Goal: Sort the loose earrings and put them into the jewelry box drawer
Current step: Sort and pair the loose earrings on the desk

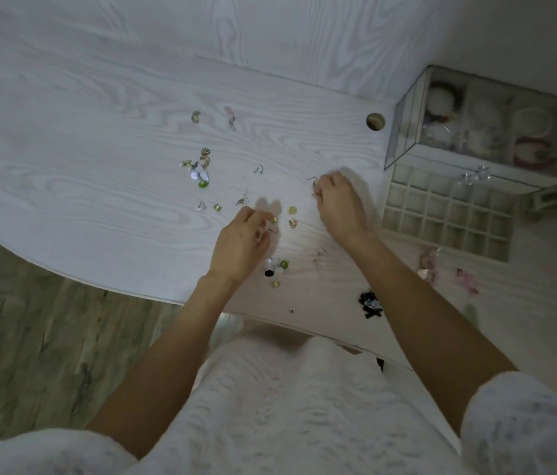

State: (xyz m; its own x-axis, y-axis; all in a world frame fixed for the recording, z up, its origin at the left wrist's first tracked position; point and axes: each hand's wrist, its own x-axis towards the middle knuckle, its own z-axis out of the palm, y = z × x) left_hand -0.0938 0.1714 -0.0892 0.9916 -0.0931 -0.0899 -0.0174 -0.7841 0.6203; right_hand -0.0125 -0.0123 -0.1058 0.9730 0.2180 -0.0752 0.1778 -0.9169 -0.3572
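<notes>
Right hand grip pinched a hook earring; left hand grip curled on another small earring. Loose earrings lay scattered on bench, divided drawer open beside. Tiny pieces could slip, snag or mismatch.

Home setting, likely a bedroom or dressing corner — pale wood-grain desk with a round cable hole, glass-sided jewelry box at its right edge, grey wood-look plank floor — soft, dim indoor light.
</notes>
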